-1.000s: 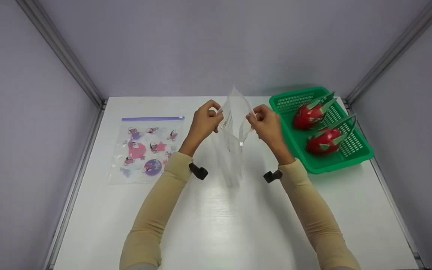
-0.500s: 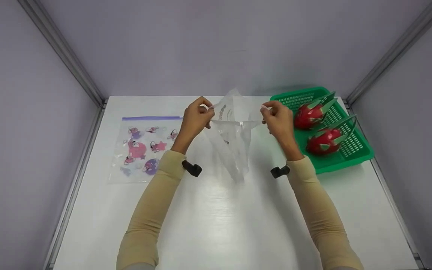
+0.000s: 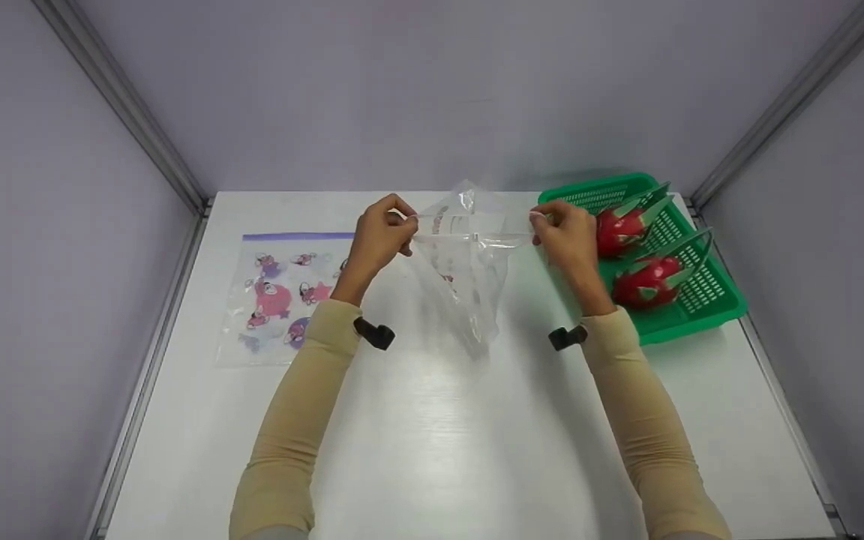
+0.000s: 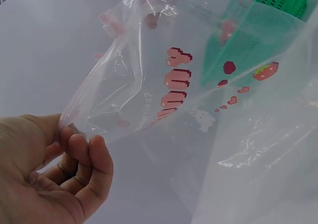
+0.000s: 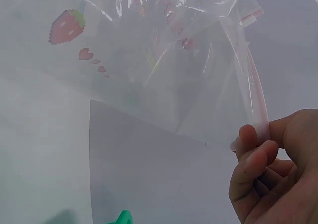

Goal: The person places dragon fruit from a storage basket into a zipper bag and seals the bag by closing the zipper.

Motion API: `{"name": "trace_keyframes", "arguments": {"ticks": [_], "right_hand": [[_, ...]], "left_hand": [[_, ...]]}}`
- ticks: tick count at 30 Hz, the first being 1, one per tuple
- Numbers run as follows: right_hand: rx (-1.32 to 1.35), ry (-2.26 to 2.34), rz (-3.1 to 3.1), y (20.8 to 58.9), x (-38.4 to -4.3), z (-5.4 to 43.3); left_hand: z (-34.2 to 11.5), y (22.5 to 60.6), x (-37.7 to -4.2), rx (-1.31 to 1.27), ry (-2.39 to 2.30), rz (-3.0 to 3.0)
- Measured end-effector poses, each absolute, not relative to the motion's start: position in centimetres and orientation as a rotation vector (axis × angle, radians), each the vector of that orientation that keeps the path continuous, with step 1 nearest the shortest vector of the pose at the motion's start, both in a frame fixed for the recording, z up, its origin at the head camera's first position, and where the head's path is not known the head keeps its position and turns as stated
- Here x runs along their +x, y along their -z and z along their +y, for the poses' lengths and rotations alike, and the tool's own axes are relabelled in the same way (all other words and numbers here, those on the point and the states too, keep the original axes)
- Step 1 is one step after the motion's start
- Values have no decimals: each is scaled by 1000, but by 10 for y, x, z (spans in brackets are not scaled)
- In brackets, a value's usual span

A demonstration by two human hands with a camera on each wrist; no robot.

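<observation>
Between both hands a clear plastic zip bag (image 3: 462,274) is stretched wide at its mouth, its body hanging down over the table. Pink lettering and a strawberry print show on it in the left wrist view. My left hand (image 3: 383,234) pinches one side of the mouth between thumb and fingers. On the opposite side, my right hand (image 3: 567,234) pinches the pink-edged rim (image 5: 257,90). A second zip bag (image 3: 274,300), with a purple zip strip and cartoon prints, lies flat on the left of the table, partly covered by the left arm.
A green plastic basket (image 3: 724,309) stands at the back right, close to my right hand. Two red dragon fruits (image 3: 646,283) with green leaf tips lie in it. Grey walls (image 3: 432,90) enclose the white table (image 3: 432,450) at the back and sides.
Both hands have moved apart, left hand leftward and right hand rightward. The mouth of the clear bag has gone from a narrow diamond to a wide, taut opening.
</observation>
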State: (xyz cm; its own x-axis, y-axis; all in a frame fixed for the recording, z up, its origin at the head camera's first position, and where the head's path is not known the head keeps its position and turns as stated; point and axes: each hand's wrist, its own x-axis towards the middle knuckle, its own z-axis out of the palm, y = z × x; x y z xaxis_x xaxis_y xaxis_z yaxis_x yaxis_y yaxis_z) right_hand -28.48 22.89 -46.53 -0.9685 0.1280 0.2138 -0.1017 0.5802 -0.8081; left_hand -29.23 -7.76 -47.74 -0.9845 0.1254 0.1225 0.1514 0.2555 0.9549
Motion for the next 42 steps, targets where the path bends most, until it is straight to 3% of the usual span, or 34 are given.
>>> {"name": "trace_keyframes", "arguments": {"ticks": [42], "right_hand": [[254,-1520,-2626,488,-286,214]], "left_hand": [[-64,484,-286,-224,2101,-2362]]}}
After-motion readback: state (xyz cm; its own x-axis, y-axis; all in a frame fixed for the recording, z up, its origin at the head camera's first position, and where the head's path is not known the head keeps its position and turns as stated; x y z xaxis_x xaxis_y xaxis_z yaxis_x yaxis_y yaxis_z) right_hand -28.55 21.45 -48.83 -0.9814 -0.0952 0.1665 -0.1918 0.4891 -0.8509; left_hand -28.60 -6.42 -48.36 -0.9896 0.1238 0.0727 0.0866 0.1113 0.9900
